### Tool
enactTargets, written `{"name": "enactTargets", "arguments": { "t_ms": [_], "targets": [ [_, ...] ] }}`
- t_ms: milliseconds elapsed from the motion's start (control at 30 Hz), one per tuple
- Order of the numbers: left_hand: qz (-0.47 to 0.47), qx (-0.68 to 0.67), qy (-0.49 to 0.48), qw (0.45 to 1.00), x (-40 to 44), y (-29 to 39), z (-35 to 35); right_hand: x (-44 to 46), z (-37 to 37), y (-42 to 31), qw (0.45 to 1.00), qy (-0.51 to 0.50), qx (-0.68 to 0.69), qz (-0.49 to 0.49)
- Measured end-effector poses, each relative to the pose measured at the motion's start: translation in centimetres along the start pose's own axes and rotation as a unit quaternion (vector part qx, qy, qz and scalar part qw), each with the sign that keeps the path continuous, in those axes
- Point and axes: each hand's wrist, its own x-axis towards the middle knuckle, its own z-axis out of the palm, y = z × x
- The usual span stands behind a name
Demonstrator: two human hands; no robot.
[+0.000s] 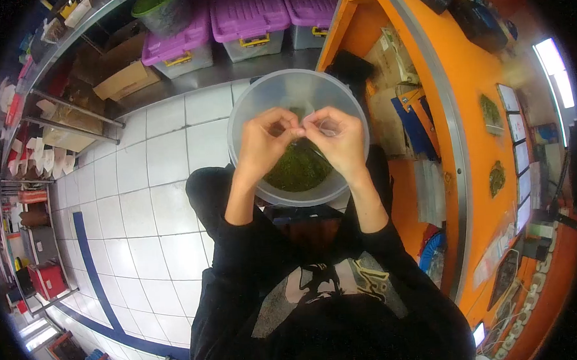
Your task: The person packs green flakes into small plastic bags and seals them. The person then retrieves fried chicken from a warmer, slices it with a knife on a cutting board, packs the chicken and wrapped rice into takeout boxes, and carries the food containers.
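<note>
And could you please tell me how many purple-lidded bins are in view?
3, in a row along the top: left bin, middle bin and right bin; more may be hidden.

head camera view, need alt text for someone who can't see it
The wearer's left hand and right hand pinch what looks like thin clear plastic over a translucent tub holding green plant-like material. The tub sits between the knees, with white tiles at left and an orange counter at right.

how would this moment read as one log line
left hand: pinching translucent piece | right hand: pinching same piece | bucket: beneath hands, green material inside
</note>
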Motion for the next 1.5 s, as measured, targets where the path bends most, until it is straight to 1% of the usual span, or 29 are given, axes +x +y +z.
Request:
{"name": "enactTargets", "arguments": {
  "t_ms": [67, 133, 200, 333, 400, 467, 500, 533, 567, 600, 633, 667, 700, 733, 767, 800, 833, 900, 933, 1033, 1067, 1100, 1133, 1167, 1200, 1233, 1300, 1433, 1500],
  "targets": [
    [0.0, -0.038, 0.028, 0.999, 0.0, -0.2, 0.7, 0.0, 0.0, 0.1, 1.0, 0.025, -0.002, -0.013],
    [-0.001, -0.077, 0.053, 0.996, 0.0, 0.0, 1.7, 0.4, -0.3, 0.4, 0.989, 0.14, -0.05, -0.012],
    [0.016, -0.048, 0.102, 0.993, 0.0, 0.5, 2.5, 0.7, 0.0, 0.1, 0.986, 0.144, -0.069, -0.041],
    [0.054, 0.004, 0.1, 0.993, 0.2, 1.0, 2.5, 0.7, 0.4, -0.3, 0.982, 0.148, -0.092, -0.069],
    [-0.036, 0.122, 0.168, 0.978, -0.3, 2.0, 2.1, 0.6, 0.7, -0.4, 0.978, 0.155, -0.106, -0.086],
    [-0.017, 0.113, 0.184, 0.976, -0.4, 1.6, 2.2, 0.3, 1.2, -0.1, 0.937, 0.157, -0.23, -0.211],
    [0.005, 0.104, 0.198, 0.975, -0.3, 1.4, 2.2, 0.2, 1.3, 0.0, 0.937, 0.156, -0.229, -0.211],
    [0.005, 0.105, 0.198, 0.975, -0.2, 1.4, 1.9, 0.2, 1.1, 0.1, 0.948, 0.106, -0.222, -0.202],
    [0.031, 0.07, 0.139, 0.987, -0.1, 1.4, 1.5, 0.3, 0.9, 0.2, 0.956, 0.055, -0.215, -0.193],
    [0.057, 0.034, 0.08, 0.995, -0.1, 1.5, 1.1, 0.6, 0.5, 0.7, 0.962, 0.023, -0.203, -0.18],
    [0.056, 0.033, 0.079, 0.995, -0.1, 1.8, 0.8, 0.9, 0.0, 0.4, 0.962, 0.023, -0.204, -0.179],
    [0.13, 0.166, 0.051, 0.976, 0.0, 2.3, 0.4, 1.3, -0.6, -0.2, 0.973, -0.009, -0.19, -0.132],
    [0.201, 0.296, 0.022, 0.934, 0.0, 2.6, 0.2, 1.8, -1.0, -0.4, 0.98, -0.041, -0.175, -0.086],
    [0.2, 0.295, 0.023, 0.934, 0.1, 2.2, 0.1, 2.2, -1.4, -0.4, 0.981, -0.068, -0.163, -0.082],
    [0.201, 0.306, -0.015, 0.931, 0.2, 1.6, 0.2, 2.5, -1.9, -0.5, 0.981, -0.069, -0.163, -0.082],
    [0.201, 0.316, -0.054, 0.926, 0.3, 1.3, 0.1, 2.7, -2.3, -0.8, 0.969, -0.125, -0.202, -0.069],
    [0.201, 0.316, -0.053, 0.926, 0.3, 1.2, 0.0, 3.0, -2.6, -1.0, 0.952, -0.18, -0.239, -0.058],
    [0.203, 0.284, -0.089, 0.933, 0.3, 1.1, -0.3, 3.2, -2.6, 0.1, 0.959, -0.195, -0.196, -0.056],
    [0.202, 0.285, -0.087, 0.933, 0.4, 1.0, -0.5, 3.4, -2.5, 0.3, 0.964, -0.21, -0.153, -0.052],
    [0.192, 0.274, -0.076, 0.939, 0.6, 0.5, -1.1, 4.4, -2.3, 0.8, 0.968, -0.205, -0.134, -0.06],
    [0.179, 0.252, -0.034, 0.95, 0.8, 0.2, -1.5, 5.0, -2.3, 1.1, 0.967, -0.208, -0.133, -0.06],
    [0.166, 0.23, 0.008, 0.959, 0.9, 0.0, -1.9, 5.5, -2.3, 1.5, 0.96, -0.176, -0.212, -0.043],
    [0.165, 0.23, 0.009, 0.959, 0.9, -0.3, -2.4, 5.7, -2.2, 1.8, 0.947, -0.142, -0.289, -0.026],
    [0.16, 0.217, 0.042, 0.962, 0.9, -0.5, -2.9, 5.4, -1.7, 2.2, 0.947, -0.141, -0.289, -0.026],
    [0.154, 0.204, 0.073, 0.964, 1.0, -0.7, -3.2, 5.0, -0.8, 2.8, 0.869, -0.268, -0.414, 0.028],
    [0.156, 0.202, 0.072, 0.964, 1.0, -0.9, -3.3, 4.5, 0.2, 3.4, 0.757, -0.385, -0.522, 0.081],
    [0.127, 0.136, 0.089, 0.978, 0.9, -1.2, -3.4, 3.5, 2.0, 5.5, 0.659, -0.47, -0.572, 0.134],
    [0.11, 0.127, 0.094, 0.981, 0.4, -0.5, -3.5, 3.2, 3.0, 5.9, 0.65, -0.447, -0.599, 0.14],
    [0.099, 0.089, 0.092, 0.987, 0.3, -0.3, -3.5, 3.5, 2.7, 6.2, 0.638, -0.45, -0.616, 0.105]
  ]
}}
